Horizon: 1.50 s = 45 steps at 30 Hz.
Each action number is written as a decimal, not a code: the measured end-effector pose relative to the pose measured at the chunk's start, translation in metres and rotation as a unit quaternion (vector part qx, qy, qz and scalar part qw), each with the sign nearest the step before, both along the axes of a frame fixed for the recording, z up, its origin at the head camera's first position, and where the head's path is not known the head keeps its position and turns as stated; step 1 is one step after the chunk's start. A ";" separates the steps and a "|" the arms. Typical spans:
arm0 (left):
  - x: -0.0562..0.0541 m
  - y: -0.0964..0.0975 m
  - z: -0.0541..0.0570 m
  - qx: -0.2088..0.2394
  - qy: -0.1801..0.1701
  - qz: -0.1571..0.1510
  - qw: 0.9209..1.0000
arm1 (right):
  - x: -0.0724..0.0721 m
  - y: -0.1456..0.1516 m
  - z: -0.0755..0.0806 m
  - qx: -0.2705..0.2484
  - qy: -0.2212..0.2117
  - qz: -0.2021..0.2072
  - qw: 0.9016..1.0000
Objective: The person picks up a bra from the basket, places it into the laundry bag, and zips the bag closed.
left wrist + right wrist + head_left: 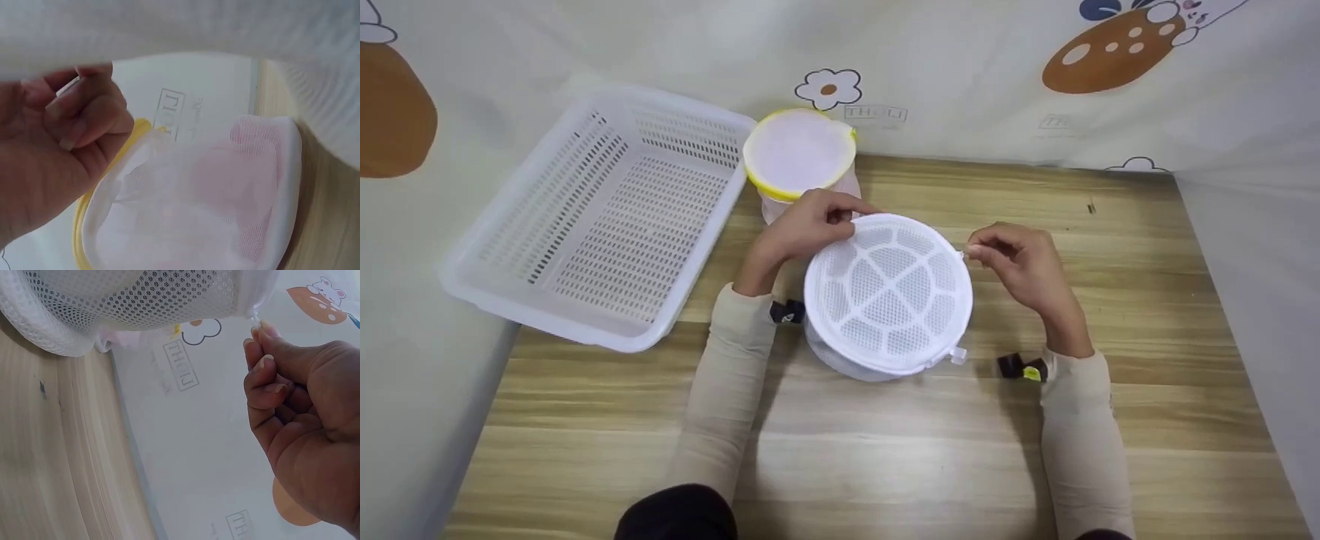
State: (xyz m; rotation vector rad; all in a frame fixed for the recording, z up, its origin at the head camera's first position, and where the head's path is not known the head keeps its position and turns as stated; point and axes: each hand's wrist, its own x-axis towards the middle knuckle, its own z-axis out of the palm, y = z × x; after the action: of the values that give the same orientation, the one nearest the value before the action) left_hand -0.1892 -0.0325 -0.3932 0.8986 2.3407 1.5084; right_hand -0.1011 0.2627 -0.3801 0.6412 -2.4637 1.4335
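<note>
A round white mesh laundry bag (889, 292), its flat lid ribbed like a wheel, stands upright on the wooden table in the head view. At its upper-left rim, my left hand (814, 221) grips the edge between thumb and fingers. My right hand (1020, 262) pinches the small white zipper pull (256, 322) at the rim's right side. A white plastic tab (958, 355) sticks out at the lower right of the rim. In the left wrist view, the curled left fingers (93, 115) show while pale mesh covers the top of the picture.
Behind the left hand stands a second, pinkish mesh bag (799, 150) with a yellow zipper edge. A white perforated plastic basket (690, 277) sits to the left, next to that bag. A printed white sheet (960, 75) hangs along the table's back and sides.
</note>
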 end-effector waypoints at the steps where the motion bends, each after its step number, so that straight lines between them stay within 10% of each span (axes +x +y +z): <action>1: 0.000 0.001 -0.001 0.001 -0.001 0.000 1.000 | 0.000 0.000 0.000 -0.001 -0.001 0.000 1.000; 23: -0.007 -0.006 -0.004 0.017 0.019 0.077 0.997 | -0.001 0.003 0.001 0.004 0.012 -0.008 1.000; 45: -0.001 0.005 -0.004 -0.006 0.008 -0.015 1.000 | 0.002 -0.003 0.004 0.018 0.005 0.035 0.999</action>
State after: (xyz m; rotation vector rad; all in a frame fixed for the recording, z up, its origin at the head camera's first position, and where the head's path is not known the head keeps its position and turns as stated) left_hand -0.1904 -0.0272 -0.3975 0.9438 2.3346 1.4777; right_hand -0.0991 0.2597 -0.3763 0.7472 -2.4874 1.4103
